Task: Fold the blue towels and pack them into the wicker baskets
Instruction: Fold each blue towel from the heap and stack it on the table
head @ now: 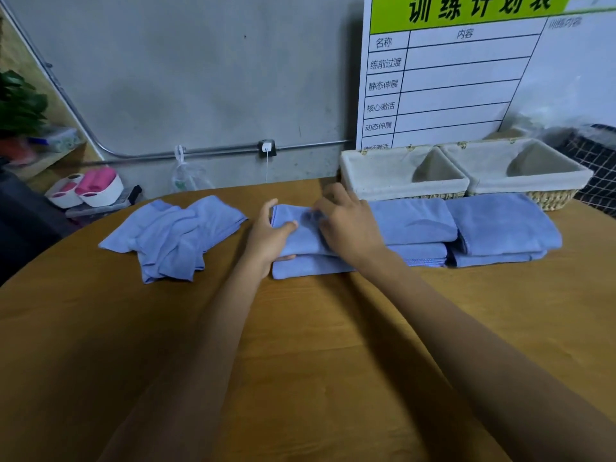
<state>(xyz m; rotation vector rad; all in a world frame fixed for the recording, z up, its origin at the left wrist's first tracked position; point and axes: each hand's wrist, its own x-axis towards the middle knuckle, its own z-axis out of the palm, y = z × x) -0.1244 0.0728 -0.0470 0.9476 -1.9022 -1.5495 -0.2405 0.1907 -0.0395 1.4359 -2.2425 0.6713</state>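
Two hands worked at the centre of the wooden table (300, 328): the left hand (268, 236) gripped the near-left end of a folded blue towel (300, 228), thumb on top and fingers curled under its edge, while the right hand (348, 223) lay over the same towel with fingers bent onto the cloth (whether they pinched it could not be told, the fingertips being blurred). That towel sat on another folded towel (310, 266). To the right stood two further stacks of folded towels (413, 221) (503, 225), touching one another. A loose heap of unfolded blue towels (173, 235) lay to the left, apart from the hands. Two lined wicker baskets (400, 175) (526, 168) stood side by side behind the stacks, the right forearm crossing in front of the middle stack. A printed board (450, 78) leaned against the wall behind the baskets.
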